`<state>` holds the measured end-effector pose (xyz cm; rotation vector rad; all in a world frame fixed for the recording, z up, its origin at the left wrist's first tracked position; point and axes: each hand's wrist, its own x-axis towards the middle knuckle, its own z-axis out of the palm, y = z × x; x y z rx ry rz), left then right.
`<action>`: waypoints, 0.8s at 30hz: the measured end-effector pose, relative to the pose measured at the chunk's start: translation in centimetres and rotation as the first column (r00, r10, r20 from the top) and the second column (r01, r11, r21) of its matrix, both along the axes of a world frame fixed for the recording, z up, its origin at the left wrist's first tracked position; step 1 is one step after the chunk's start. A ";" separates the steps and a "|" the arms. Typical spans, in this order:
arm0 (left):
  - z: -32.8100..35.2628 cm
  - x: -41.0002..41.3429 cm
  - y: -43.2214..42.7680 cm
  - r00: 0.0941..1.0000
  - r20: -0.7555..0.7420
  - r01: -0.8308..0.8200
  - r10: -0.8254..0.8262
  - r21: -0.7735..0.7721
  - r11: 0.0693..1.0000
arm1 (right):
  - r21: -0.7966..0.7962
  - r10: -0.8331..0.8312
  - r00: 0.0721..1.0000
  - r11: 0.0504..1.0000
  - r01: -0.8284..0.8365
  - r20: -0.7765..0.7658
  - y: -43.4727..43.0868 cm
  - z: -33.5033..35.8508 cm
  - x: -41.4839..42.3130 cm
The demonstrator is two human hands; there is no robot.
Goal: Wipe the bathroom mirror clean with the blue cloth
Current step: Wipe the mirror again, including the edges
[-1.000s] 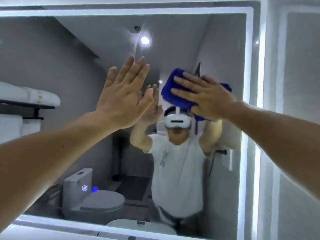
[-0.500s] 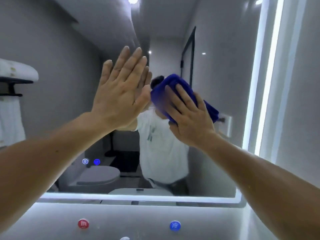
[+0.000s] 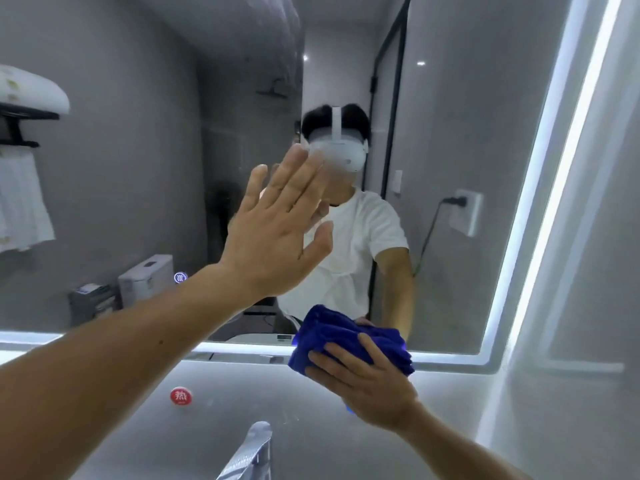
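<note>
The bathroom mirror (image 3: 145, 161) fills most of the head view, edged by a lit white strip along its bottom and right side. My left hand (image 3: 277, 230) lies flat against the glass near the middle, fingers straight and spread. My right hand (image 3: 363, 382) presses the bunched blue cloth (image 3: 346, 337) against the mirror's bottom edge, over the light strip. Its fingers lie over the cloth; the thumb is hidden.
A chrome faucet (image 3: 247, 452) rises at the bottom centre. A round red button (image 3: 181, 396) sits on the grey wall below the mirror. The grey side wall (image 3: 588, 271) stands close on the right. The mirror reflects a toilet, a towel rack and me.
My right hand slid the cloth down from the upper middle of the glass to its bottom edge. My left hand stayed flat on the mirror. The view tilted downward.
</note>
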<state>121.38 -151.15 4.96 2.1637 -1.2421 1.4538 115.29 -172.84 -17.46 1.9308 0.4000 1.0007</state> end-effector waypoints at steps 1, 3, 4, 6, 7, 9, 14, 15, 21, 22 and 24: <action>-0.3 0.0 -0.1 1.000 -0.008 0.004 -0.004 -0.004 1.000 | -0.027 0.001 1.000 1.000 -0.001 -0.003 -0.3 -0.2 -0.1; -0.6 0.1 -0.2 1.000 -0.017 0.001 -0.001 -0.014 1.000 | -0.075 0.015 0.999 0.997 -0.018 -0.039 -0.5 0.1 -0.3; -0.6 0.2 -0.1 1.000 -0.021 -0.002 0.001 -0.019 1.000 | -0.089 0.029 0.997 0.995 -0.036 -0.074 -0.6 0.6 -0.4; -0.7 0.3 0.3 0.999 -0.036 -0.017 0.016 -0.029 0.999 | -0.096 0.085 0.990 0.991 -0.096 -0.110 -1.1 3.4 -0.8; -0.7 0.3 0.5 0.999 -0.041 -0.026 0.025 -0.034 0.999 | -0.067 0.123 0.988 0.989 -0.130 -0.094 -1.6 5.6 -1.1; -0.7 0.2 1.2 0.998 -0.052 -0.032 0.030 -0.050 0.998 | 0.088 0.191 0.981 0.977 -0.195 0.046 -2.5 11.3 -1.5; -0.3 0.0 3.1 0.996 -0.085 -0.037 0.028 -0.108 0.993 | 0.512 0.016 0.876 0.807 -0.296 0.482 -0.4 23.4 0.5; -0.1 0.2 3.4 0.994 -0.100 -0.046 0.035 -0.114 0.992 | 0.561 -0.033 0.860 0.771 -0.303 0.510 0.9 23.4 1.2; -1.0 0.9 3.2 0.989 -0.144 -0.064 0.043 -0.145 0.987 | 0.456 0.076 0.968 0.871 -0.181 0.239 6.5 10.3 3.3; -1.5 0.9 3.1 0.988 -0.145 -0.064 0.044 -0.136 0.989 | 0.390 0.080 0.983 0.911 -0.138 0.163 6.6 7.3 3.2; -2.2 1.1 3.2 0.988 -0.141 -0.074 0.058 -0.109 0.991 | 0.243 0.027 0.999 0.969 -0.031 0.019 5.9 2.1 2.5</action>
